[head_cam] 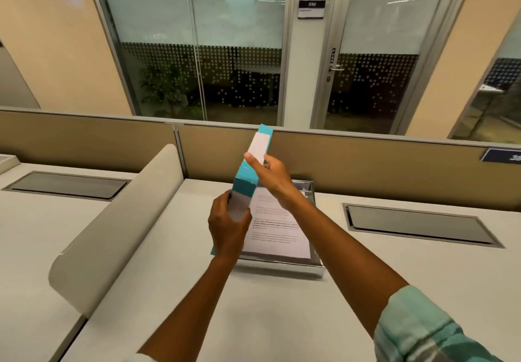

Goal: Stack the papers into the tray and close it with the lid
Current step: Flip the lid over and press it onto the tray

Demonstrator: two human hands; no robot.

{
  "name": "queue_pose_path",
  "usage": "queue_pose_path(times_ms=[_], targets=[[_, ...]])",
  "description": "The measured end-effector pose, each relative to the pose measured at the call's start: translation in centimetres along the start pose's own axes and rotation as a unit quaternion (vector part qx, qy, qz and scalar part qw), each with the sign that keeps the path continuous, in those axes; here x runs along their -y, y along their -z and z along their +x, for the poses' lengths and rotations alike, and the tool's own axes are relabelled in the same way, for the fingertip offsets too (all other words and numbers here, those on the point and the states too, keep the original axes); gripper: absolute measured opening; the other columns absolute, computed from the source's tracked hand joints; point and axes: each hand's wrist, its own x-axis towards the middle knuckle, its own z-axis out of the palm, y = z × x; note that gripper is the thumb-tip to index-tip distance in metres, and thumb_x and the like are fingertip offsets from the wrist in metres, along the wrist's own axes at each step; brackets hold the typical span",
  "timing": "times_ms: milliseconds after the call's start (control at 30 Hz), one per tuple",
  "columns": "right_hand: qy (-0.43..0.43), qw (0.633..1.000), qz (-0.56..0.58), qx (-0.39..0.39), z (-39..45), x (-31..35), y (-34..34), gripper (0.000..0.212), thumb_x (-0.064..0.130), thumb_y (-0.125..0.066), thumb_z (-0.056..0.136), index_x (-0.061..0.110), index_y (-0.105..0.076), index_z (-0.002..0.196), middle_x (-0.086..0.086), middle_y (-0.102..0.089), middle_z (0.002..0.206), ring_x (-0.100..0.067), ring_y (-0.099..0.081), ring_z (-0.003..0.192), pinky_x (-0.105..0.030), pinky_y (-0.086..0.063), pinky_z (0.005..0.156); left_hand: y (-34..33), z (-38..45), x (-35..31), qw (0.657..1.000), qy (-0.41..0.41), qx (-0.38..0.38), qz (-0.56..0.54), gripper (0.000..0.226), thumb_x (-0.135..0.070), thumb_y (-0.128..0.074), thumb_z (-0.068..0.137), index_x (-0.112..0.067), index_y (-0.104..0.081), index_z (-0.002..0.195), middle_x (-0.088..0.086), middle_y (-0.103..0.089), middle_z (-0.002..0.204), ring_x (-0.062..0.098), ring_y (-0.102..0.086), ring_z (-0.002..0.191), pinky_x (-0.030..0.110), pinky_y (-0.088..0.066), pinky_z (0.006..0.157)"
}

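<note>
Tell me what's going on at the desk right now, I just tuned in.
A person holds a teal lid tilted on edge with both hands: the left hand grips its near end, the right hand its upper part. It is above the left side of a clear tray on the desk. Printed papers already lie stacked in the tray, which is not yet closed.

The lid (248, 177) is teal with white panels. The papers (277, 226) are white with dark print (too blurred to read). The near right sleeve (423, 330) is pale green plaid.
</note>
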Motion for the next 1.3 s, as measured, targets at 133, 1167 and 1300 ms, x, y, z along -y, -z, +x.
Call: queue_pose_path(times_ms=[133,1167,1300], targets=[[-0.052,0.997,-0.012,-0.062,-0.8,-2.2,3.5,0.067,0.060,-0.069,0.075,0.014,-0.058,0.122,-0.003,-0.066,0.120,-0.020,-0.066,0.100,-0.032,-0.058,0.073,-2.5,-2.1,0.0,0.995,-0.058,0.044,0.064,0.060,-0.030,-0.079,0.075,-0.011,-0.054,0.126,0.012,-0.064,0.123,0.025,-0.061,0.110,0.040,-0.053,0.096],[-0.267,0.948,-0.026,-0.174,-4.6,-21.0,11.1,0.056,0.035,-0.056,0.095,0.015,-0.036,0.143,-0.012,-0.051,0.134,-0.021,-0.054,0.107,-0.037,-0.052,0.088,-0.3,-0.5,12.5,0.928,0.279,0.240,0.059,0.057,-0.047,-0.049,0.093,-0.016,-0.043,0.140,0.017,-0.057,0.135,0.030,-0.061,0.112,0.040,-0.056,0.077],[-0.255,0.947,-0.077,-0.178,-4.0,-21.3,10.3,0.052,0.037,-0.048,0.098,0.017,-0.035,0.144,-0.010,-0.050,0.137,-0.018,-0.051,0.103,-0.031,-0.049,0.080,-1.4,-0.2,12.6,0.922,0.303,0.240,0.016,0.048,-0.045,-0.050,0.093,-0.021,-0.049,0.135,0.014,-0.060,0.132,0.028,-0.062,0.106,0.044,-0.057,0.084]])
